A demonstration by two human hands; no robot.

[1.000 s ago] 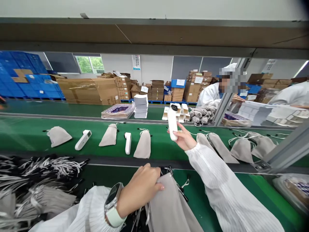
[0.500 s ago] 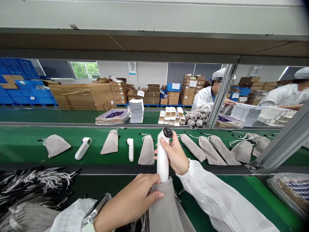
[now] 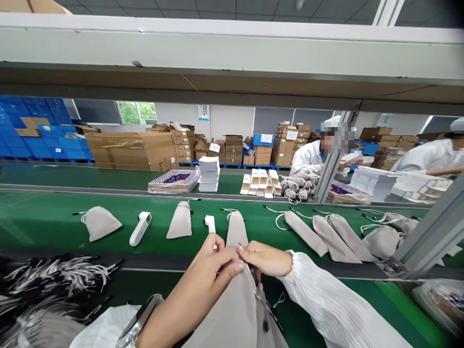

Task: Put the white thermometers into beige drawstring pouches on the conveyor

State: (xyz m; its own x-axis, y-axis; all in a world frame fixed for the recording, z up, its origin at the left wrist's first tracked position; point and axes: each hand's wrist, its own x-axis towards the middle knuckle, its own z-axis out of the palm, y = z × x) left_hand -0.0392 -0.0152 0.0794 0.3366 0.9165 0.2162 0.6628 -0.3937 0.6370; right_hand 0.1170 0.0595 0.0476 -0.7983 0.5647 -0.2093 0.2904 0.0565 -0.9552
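My left hand [image 3: 213,268] pinches the top edge of a grey drawstring pouch [image 3: 232,314] close in front of me. Fingers of my right hand [image 3: 266,260] are closed on the same edge from the right, and the two thumbs nearly meet. The white handheld device does not show at the pouch mouth; whether it is inside is hidden by cloth and hands. Just beyond my hands, on the green belt [image 3: 119,256], lie another grey pouch [image 3: 237,229] and a white thermometer-like device [image 3: 209,223], partly covered by my left fingers.
More filled-looking pouches [image 3: 306,234] lie along the belt to the right, and a second white device [image 3: 140,228] to the left. A heap of pouches with cords [image 3: 54,290] is at lower left. A metal post [image 3: 416,237] slants on the right. A co-worker [image 3: 308,157] sits across the line.
The white device has gone from sight at the pouch mouth. My right hand has come down from the device to the pouch's edge, beside my left hand. The view has tilted up slightly.
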